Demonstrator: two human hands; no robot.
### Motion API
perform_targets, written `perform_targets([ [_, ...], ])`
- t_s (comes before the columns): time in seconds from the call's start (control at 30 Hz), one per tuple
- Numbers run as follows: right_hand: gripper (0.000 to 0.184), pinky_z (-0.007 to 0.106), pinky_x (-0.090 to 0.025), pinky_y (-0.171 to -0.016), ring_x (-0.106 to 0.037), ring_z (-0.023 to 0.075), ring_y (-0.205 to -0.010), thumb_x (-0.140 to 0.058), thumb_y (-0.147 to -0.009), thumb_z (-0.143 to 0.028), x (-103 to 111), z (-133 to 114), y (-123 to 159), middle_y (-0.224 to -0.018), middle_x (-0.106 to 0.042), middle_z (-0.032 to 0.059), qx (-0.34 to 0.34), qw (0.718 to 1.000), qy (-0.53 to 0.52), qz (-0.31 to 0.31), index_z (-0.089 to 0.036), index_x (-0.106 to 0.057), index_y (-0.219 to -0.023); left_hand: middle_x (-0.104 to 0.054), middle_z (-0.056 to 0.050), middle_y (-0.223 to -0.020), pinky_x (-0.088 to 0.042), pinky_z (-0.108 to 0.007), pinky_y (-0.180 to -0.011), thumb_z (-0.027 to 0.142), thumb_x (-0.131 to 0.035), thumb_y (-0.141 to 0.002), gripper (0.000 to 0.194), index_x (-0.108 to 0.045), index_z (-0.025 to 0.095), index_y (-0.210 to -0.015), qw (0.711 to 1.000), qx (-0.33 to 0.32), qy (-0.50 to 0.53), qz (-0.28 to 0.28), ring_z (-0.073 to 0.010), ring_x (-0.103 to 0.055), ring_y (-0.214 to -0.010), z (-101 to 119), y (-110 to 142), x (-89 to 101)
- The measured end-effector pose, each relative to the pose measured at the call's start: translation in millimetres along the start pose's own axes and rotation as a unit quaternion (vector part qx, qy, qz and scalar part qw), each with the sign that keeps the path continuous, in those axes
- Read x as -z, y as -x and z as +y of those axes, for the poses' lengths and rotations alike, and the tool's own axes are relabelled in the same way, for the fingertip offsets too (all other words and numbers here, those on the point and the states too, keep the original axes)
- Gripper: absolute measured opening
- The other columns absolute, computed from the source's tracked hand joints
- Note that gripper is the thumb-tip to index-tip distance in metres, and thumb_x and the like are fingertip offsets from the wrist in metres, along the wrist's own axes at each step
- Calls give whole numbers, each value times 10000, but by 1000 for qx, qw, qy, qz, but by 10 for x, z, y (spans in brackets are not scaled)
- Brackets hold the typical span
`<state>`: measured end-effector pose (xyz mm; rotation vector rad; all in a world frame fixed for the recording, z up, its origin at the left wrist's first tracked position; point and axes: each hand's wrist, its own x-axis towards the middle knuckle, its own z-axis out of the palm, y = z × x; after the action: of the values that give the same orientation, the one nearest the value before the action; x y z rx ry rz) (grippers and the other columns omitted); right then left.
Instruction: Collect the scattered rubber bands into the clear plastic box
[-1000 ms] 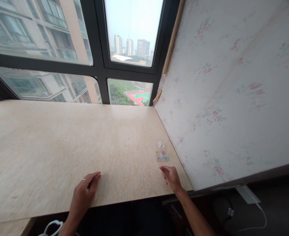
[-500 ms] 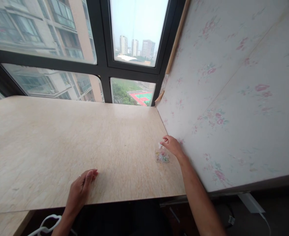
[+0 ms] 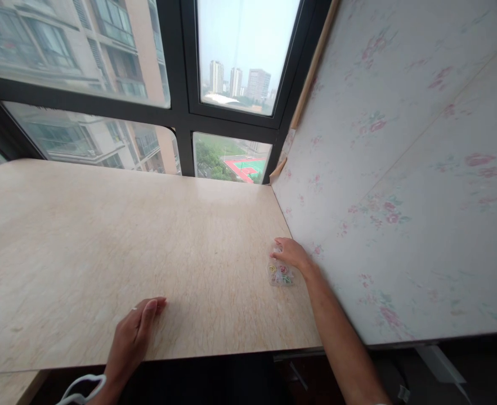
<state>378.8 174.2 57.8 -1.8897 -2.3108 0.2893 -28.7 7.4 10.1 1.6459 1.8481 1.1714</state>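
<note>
A small clear plastic box (image 3: 281, 275) with compartments lies on the stone-patterned counter near the wall. Coloured loops, yellow, pink and green, show inside; they are too small to name surely. My right hand (image 3: 291, 252) is at the box's far side, thumb and fingers closed around its clear lid (image 3: 277, 248), which sticks out beyond the compartments. The fingers partly cover the lid. My left hand (image 3: 135, 332) rests near the counter's front edge, well left of the box. Its fingers are curled with the thumb against them, and nothing shows in them.
The pale counter (image 3: 168, 242) runs to a dark-framed window (image 3: 227, 121) at the back. A flowered wall (image 3: 383, 169) rises close beside my right arm. A white cable loop (image 3: 81, 388) hangs by my left wrist, and a white object (image 3: 440, 363) lies below at right.
My right hand has come slightly nearer and to the left, its fingers now closed around the lid. The view has shifted a little. The left hand stays nearly in place.
</note>
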Motion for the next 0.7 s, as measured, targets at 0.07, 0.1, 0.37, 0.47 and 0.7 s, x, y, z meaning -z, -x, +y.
perform_targets([
  [0.07, 289, 296, -431, -801, -616, 245, -962, -702, -716, -350, -9, -16, 12, -1015, -694, 94, 5, 1000, 10, 5, -188, -663, -951, -741, -17, -783, -580, -283, -680, 544, -371, -891, 450, -681, 222, -836, 1000, -2, -2, 4, -195, -706, -699, -6, 3, -3],
  [0.1, 286, 294, -431, -803, -615, 243, -962, -702, -715, -350, -16, -23, 15, -1011, -694, 90, 7, 1000, 14, 8, -192, -662, -950, -740, -15, -782, -579, -282, -682, 541, -371, -891, 447, -681, 223, -835, 1000, -3, -4, 5, -194, -705, -698, -8, 4, -3],
  [0.37, 433, 352, -441, -904, -575, 268, -1099, -697, -750, -363, 26, -77, 40, -1156, -654, 124, 14, 998, 19, 50, -191, -622, -1141, -740, -6, -802, -564, -278, -703, 523, -396, -893, 407, -679, 236, -834, 999, -26, -18, -3, -197, -702, -732, -4, 4, 1],
  [0.47, 538, 382, -417, -972, -529, 267, -1186, -686, -769, -374, 160, -121, 119, -1257, -603, 130, 30, 997, 11, 72, -180, -560, -1255, -739, -6, -805, -560, -279, -706, 520, -397, -896, 404, -679, 238, -835, 999, -29, -25, -4, -199, -699, -739, -6, 2, -4],
  [0.7, 576, 409, -398, -1027, -529, 257, -1213, -711, -756, -352, 373, -164, 428, -1302, -590, 96, 91, 995, -23, 23, -216, -559, -1294, -734, -2, -803, -550, -275, -697, 521, -384, -903, 408, -671, 243, -825, 998, -37, -41, -2, -197, -694, -753, -28, 16, -2],
])
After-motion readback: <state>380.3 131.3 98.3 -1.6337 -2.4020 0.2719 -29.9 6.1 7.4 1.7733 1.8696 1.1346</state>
